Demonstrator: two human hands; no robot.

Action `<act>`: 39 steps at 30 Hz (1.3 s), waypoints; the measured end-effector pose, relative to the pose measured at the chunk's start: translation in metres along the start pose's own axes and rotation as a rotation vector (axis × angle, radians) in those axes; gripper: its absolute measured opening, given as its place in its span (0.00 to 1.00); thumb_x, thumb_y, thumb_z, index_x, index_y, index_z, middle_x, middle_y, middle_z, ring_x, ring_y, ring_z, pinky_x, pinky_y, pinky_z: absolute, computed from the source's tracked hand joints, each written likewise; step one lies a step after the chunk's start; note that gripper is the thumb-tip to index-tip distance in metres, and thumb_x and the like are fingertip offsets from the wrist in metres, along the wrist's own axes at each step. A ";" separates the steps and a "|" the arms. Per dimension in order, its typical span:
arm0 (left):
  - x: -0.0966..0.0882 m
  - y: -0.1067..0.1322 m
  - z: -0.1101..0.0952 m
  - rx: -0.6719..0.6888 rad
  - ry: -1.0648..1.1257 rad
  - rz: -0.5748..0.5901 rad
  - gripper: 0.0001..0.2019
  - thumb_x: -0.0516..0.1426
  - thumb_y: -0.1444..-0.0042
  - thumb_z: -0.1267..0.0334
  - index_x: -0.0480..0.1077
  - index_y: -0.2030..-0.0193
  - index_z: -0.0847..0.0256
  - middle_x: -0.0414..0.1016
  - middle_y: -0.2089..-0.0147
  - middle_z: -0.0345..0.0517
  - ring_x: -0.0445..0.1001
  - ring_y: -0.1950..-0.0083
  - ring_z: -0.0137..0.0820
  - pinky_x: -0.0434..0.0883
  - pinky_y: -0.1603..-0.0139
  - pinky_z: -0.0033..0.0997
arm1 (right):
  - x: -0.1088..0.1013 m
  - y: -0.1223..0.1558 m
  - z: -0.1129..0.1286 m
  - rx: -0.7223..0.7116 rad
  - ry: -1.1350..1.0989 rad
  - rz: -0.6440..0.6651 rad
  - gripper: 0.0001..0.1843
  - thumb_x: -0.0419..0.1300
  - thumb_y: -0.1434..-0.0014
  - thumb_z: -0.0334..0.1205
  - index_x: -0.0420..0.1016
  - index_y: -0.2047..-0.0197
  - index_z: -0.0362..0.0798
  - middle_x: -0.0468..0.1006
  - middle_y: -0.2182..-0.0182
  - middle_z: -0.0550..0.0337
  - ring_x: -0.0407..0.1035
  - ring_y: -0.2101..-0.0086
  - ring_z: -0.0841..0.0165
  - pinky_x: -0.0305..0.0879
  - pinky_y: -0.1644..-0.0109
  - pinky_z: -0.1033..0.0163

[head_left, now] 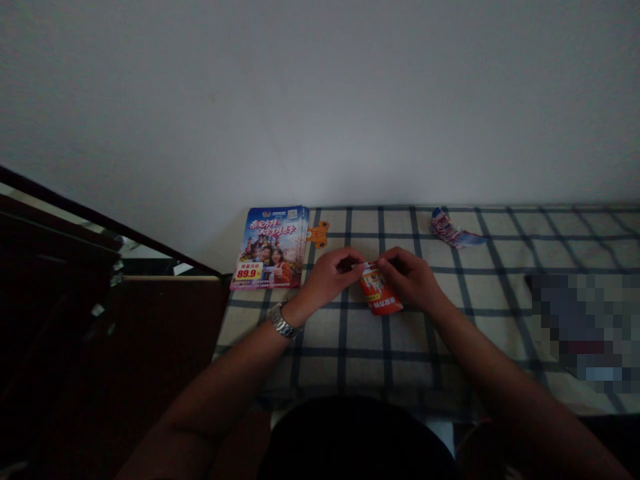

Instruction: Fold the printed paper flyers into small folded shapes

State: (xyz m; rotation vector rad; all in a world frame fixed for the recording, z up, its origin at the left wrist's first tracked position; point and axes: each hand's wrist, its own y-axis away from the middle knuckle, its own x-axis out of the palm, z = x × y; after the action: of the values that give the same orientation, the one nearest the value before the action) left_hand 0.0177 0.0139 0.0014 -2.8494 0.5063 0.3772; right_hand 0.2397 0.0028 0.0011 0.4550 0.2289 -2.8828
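A red printed flyer [381, 297], bent into a curve, stands between my hands above the checked cloth. My left hand [334, 270] pinches its upper left edge, with thumb and forefinger pressed together. At the upper right edge, my right hand [411, 275] is closed on the same flyer, its fingertips near those of the left. The fingers cover part of the top edge. To the left of my left hand lies a stack of blue and pink flyers [270, 248], the top one showing 89.9. An orange bear-shaped figure [319, 235] is beside that stack.
The checked cloth [320, 340] covers the surface up to the white wall [350, 100]. A crumpled or folded printed paper strip [453, 232] lies at the back right. Something dark and pixelated [575, 327] is at far right. A dark rail [115, 223] slants along the left.
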 end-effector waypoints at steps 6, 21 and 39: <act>0.000 0.000 0.001 -0.004 0.028 0.015 0.08 0.62 0.35 0.57 0.76 0.59 0.59 0.80 0.61 0.44 0.76 0.62 0.30 0.73 0.59 0.31 | 0.000 0.000 -0.001 0.001 0.011 -0.012 0.20 0.62 0.34 0.61 0.76 0.62 0.52 0.77 0.72 0.60 0.70 0.72 0.66 0.67 0.69 0.61; 0.001 0.000 0.001 -0.014 0.101 -0.003 0.11 0.64 0.36 0.54 0.76 0.58 0.59 0.80 0.60 0.44 0.78 0.60 0.30 0.75 0.58 0.30 | 0.000 0.001 0.000 0.018 -0.022 -0.043 0.19 0.63 0.34 0.60 0.76 0.62 0.52 0.77 0.72 0.60 0.71 0.72 0.65 0.67 0.69 0.60; 0.013 0.002 0.005 -0.102 0.331 -0.148 0.15 0.66 0.38 0.50 0.75 0.62 0.60 0.75 0.64 0.42 0.74 0.62 0.29 0.73 0.59 0.29 | 0.001 0.000 -0.004 -0.030 -0.107 -0.185 0.18 0.66 0.35 0.59 0.77 0.63 0.52 0.79 0.70 0.60 0.72 0.69 0.65 0.70 0.66 0.60</act>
State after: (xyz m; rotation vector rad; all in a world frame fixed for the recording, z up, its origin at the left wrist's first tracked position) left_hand 0.0278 0.0096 -0.0071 -3.0389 0.3364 -0.1013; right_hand 0.2401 0.0036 -0.0027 0.2872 0.3121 -3.0678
